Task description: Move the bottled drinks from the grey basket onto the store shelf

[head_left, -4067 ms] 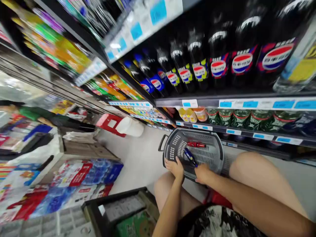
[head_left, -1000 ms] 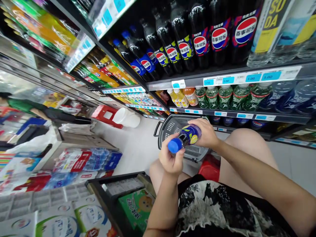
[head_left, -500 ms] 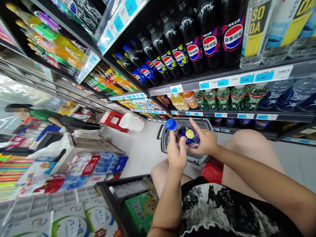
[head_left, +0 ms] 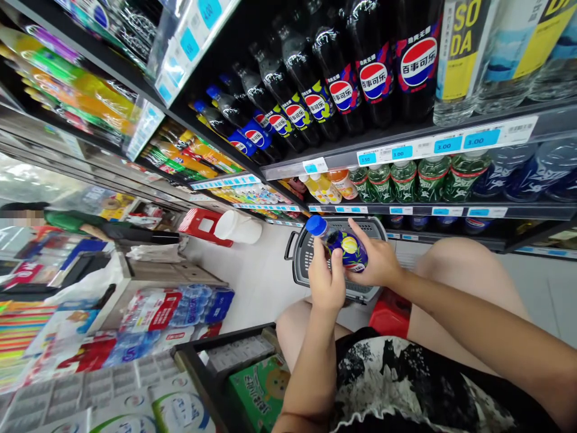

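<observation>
A small soda bottle (head_left: pixel 349 248) with a blue cap and a dark blue label showing a yellow fruit is held tilted in front of me. Closed around its cap end is my left hand (head_left: pixel 327 276), thumb against the label. My right hand (head_left: pixel 376 258) grips the base end, its index finger stretched along the far side. Below the bottle a grey shopping basket (head_left: pixel 302 267) rests on the floor, partly covered by my hands.
Shelves of dark cola bottles (head_left: pixel 376 81) and green-labelled bottles (head_left: pixel 403 180) rise ahead. A red stool (head_left: pixel 390 313) is between my legs. Left stand a white bucket (head_left: pixel 238 227), packs of bottled water (head_left: pixel 180 310) and a person in green (head_left: pixel 67 222).
My view has shifted slightly, so the shelves appear further left. Both hands keep their hold on the bottle, with little visible movement.
</observation>
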`<action>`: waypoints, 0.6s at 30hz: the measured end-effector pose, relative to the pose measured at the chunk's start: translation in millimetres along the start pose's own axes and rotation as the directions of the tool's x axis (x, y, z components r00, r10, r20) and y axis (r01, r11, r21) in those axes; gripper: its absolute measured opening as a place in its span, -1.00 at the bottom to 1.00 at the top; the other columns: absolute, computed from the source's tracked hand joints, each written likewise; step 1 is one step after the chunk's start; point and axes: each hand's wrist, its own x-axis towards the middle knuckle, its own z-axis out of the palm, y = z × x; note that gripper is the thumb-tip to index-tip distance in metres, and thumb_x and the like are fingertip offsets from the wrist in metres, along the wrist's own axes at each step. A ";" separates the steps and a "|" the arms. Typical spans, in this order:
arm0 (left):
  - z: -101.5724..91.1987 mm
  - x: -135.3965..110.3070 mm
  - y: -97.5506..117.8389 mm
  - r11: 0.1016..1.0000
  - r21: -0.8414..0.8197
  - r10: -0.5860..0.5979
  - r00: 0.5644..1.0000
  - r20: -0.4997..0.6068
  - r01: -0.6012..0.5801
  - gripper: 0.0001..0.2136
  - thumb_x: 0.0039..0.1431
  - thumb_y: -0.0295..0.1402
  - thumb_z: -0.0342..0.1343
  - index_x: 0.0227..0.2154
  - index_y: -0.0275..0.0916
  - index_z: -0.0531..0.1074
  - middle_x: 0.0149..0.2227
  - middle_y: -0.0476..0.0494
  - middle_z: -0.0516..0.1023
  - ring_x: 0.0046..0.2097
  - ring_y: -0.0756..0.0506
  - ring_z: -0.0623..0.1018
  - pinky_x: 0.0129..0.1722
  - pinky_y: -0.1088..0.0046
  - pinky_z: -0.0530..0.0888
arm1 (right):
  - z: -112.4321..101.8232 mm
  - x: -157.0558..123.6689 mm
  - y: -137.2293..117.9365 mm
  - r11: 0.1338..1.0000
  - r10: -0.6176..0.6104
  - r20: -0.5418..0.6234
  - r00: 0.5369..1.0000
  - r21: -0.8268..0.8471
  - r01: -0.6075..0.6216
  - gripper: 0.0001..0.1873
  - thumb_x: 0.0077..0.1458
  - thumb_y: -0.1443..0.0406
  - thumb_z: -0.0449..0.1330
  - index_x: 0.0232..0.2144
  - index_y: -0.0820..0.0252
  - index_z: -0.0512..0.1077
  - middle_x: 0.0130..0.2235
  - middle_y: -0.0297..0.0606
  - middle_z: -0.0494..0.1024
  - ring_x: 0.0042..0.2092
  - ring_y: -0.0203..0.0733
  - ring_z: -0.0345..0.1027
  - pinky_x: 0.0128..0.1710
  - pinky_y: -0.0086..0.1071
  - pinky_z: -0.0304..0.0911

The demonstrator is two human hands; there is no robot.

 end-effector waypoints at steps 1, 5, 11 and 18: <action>1.2 1.0 -0.5 1.000 0.009 0.002 1.000 -0.001 -0.002 -0.49 0.44 -0.09 -0.11 0.32 -0.24 0.20 0.17 -0.32 0.48 0.15 -0.19 0.53 0.09 0.28 0.50 | -0.4 0.4 0.8 1.000 0.005 -0.001 1.000 -0.006 -0.005 0.14 -0.02 -0.01 0.23 0.45 0.37 -0.11 -0.19 -0.15 0.65 -0.18 0.06 0.56 -0.15 -0.21 0.42; 5.6 3.3 -1.8 1.000 0.008 0.009 1.000 -0.017 -0.009 -0.49 0.44 -0.09 -0.11 0.32 -0.23 0.19 0.20 -0.31 0.46 0.19 -0.20 0.50 0.13 0.25 0.47 | -1.2 1.2 4.4 0.999 0.014 -0.007 1.000 -0.029 -0.015 0.15 -0.02 -0.03 0.24 0.45 0.36 -0.11 -0.17 -0.13 0.65 -0.17 0.07 0.56 -0.16 -0.22 0.41; 11.2 2.6 -0.6 1.000 -0.002 0.015 1.000 -0.020 -0.016 -0.47 0.44 -0.08 -0.12 0.35 -0.22 0.15 0.23 -0.32 0.42 0.23 -0.21 0.46 0.17 0.24 0.45 | -1.9 -1.4 6.7 0.999 0.024 -0.020 1.000 -0.023 -0.024 0.13 -0.01 -0.03 0.25 0.44 0.35 -0.07 -0.19 -0.15 0.65 -0.19 0.07 0.56 -0.17 -0.22 0.41; 9.5 0.5 7.0 0.999 -0.002 0.033 0.999 -0.015 -0.033 -0.46 0.46 -0.10 -0.15 0.37 -0.24 0.10 0.24 -0.35 0.40 0.26 -0.20 0.43 0.24 0.23 0.39 | -3.9 -2.7 2.3 1.000 0.023 -0.036 0.999 0.002 -0.023 0.13 -0.05 0.00 0.27 0.44 0.33 -0.04 -0.19 -0.16 0.65 -0.20 0.07 0.56 -0.17 -0.20 0.41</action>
